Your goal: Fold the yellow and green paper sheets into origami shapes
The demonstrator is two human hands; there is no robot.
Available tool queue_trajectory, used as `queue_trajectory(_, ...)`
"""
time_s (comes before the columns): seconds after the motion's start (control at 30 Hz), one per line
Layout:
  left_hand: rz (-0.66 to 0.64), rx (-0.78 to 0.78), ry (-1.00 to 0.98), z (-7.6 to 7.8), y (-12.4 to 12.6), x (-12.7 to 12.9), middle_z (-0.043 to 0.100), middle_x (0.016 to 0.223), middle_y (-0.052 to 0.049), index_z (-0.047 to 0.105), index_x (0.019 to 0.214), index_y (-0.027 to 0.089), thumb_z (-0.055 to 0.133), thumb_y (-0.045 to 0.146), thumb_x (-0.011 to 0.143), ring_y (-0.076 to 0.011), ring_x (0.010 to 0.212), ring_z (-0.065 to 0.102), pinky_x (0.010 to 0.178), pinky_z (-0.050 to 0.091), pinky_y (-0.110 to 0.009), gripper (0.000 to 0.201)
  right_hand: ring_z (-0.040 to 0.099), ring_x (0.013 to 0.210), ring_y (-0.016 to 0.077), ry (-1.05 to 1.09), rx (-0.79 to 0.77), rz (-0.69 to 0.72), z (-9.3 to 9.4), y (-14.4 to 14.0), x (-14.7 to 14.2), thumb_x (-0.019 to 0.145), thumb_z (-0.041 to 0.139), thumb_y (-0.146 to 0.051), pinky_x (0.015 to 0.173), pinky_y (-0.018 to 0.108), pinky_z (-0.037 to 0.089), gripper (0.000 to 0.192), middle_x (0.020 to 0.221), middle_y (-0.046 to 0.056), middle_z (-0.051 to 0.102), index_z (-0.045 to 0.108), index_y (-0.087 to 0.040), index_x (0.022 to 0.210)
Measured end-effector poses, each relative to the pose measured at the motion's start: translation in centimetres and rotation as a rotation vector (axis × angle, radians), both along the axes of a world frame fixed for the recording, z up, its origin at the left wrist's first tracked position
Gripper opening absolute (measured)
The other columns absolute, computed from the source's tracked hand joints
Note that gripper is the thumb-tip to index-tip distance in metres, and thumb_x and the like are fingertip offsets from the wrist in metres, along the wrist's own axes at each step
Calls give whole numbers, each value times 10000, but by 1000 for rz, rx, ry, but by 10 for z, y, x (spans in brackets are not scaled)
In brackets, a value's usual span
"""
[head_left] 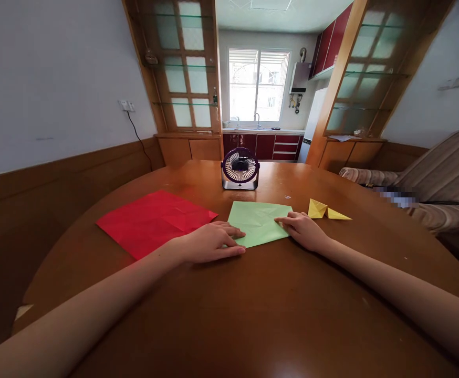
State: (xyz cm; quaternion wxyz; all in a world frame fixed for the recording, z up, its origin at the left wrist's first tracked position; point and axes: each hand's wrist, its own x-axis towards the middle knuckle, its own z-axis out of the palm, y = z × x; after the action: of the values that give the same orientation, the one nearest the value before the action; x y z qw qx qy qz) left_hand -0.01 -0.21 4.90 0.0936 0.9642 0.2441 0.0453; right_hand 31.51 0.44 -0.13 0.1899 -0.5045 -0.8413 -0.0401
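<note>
Because the green paper (259,222) is a single thin sheet, it should handle as very light, limp and easily creased, and it will probably slide on the polished wooden surface (253,315) unless pressed down. It lies flat just in front of the small desk fan (240,168), between the fan and the person. The left hand (209,242) rests palm-down on the sheet's near left corner, fingers together and extended. The right hand (304,230) rests at the sheet's right corner, fingertips on the edge; whether it pinches the corner or only presses it cannot be determined. Corners and edges are judged the best places to take hold, since the flat middle offers no grip. A larger red paper (154,220) lies to the left of the fan, already creased, and a folded yellow paper (326,210) lies to the fan's right. The green sheet's near left corner is hidden under the left hand. Faint creases in the green sheet are hard to trace. A patch on the sofa at far right is blurred.
</note>
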Motion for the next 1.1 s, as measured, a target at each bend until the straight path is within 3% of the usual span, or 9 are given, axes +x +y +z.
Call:
queue_trajectory(0.23,-74,60,-14,14,-3,-7,667,1141,-49,765,710,235,443,474,969,-202,986,613,977,407,-367,478,587,794,195,1,7,1,1,-1,-1,988,366,-261,780,330,444,377,872,88,631,671,-218,1206)
queue_trajectory(0.47,-88,11,-8,22,-4,-18,700,1054,-22,653,495,203,501,356,931,-200,968,617,1021,381,-387,487,584,784,191,-3,5,7,2,-2,-1,990,369,-260,766,318,441,375,856,81,618,669,-216,1210)
queue_trajectory(0.7,3,-122,56,28,-6,-25,683,1187,-4,674,542,195,512,310,908,-209,1050,626,910,463,-307,417,585,794,196,4,2,10,1,-1,0,993,371,-269,782,332,443,374,854,80,613,672,-209,1207)
queue_trajectory(0.9,77,-288,-11,25,2,-33,667,1238,-20,730,691,195,531,316,897,-223,1071,635,868,490,-297,311,575,784,199,-2,14,7,1,-2,-1,988,382,-267,783,343,450,367,851,83,612,673,-210,1203)
queue_trajectory(1.1,12,-301,-186,16,9,-32,693,1150,-53,753,876,209,469,366,960,-208,1044,636,888,481,-300,335,577,782,198,-1,23,15,0,-1,0,986,377,-267,787,343,453,369,857,83,615,676,-221,1195)
